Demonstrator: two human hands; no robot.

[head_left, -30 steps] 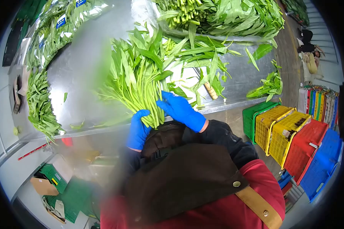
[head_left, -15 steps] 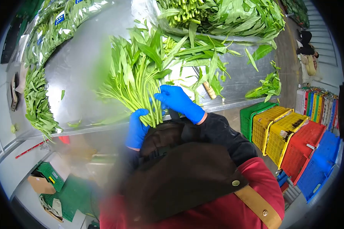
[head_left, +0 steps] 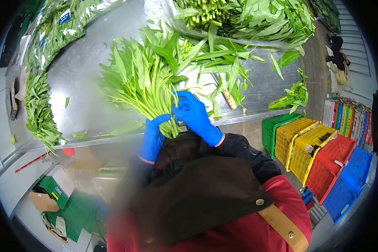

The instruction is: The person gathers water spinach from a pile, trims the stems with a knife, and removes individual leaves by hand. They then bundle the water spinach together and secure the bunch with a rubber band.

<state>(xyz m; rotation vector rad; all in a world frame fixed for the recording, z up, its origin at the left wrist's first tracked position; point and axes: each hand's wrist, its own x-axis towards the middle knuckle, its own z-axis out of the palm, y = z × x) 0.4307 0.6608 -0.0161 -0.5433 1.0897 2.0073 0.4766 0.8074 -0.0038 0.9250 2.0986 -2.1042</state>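
Observation:
A bunch of water spinach (head_left: 145,90) slants over the table's front edge, leaves away from me, cut stems toward my apron. My left hand (head_left: 154,134), in a blue glove, wraps round the lower stems. Thumb and fingers of my right hand (head_left: 193,115), gloved too, pinch a stem at the bunch's right side. Right of that hand, a wooden handle (head_left: 229,100) lies among loose leaves (head_left: 235,77); what it belongs to is mostly hidden. Partly covered by leaves is a white surface (head_left: 203,86) behind my right hand.
More leafy bunches (head_left: 256,21) fill a clear plastic bag at the back. Bagged greens (head_left: 56,33) line the left side of the metal table (head_left: 88,63). Coloured crates (head_left: 311,143) stand on the floor at right, green crates (head_left: 54,191) at lower left. Another person (head_left: 339,54) is far right.
My right hand has shifted slightly and now pinches a stem at the bunch's edge. The bunch's leaves have swung a little left; my left hand keeps its hold.

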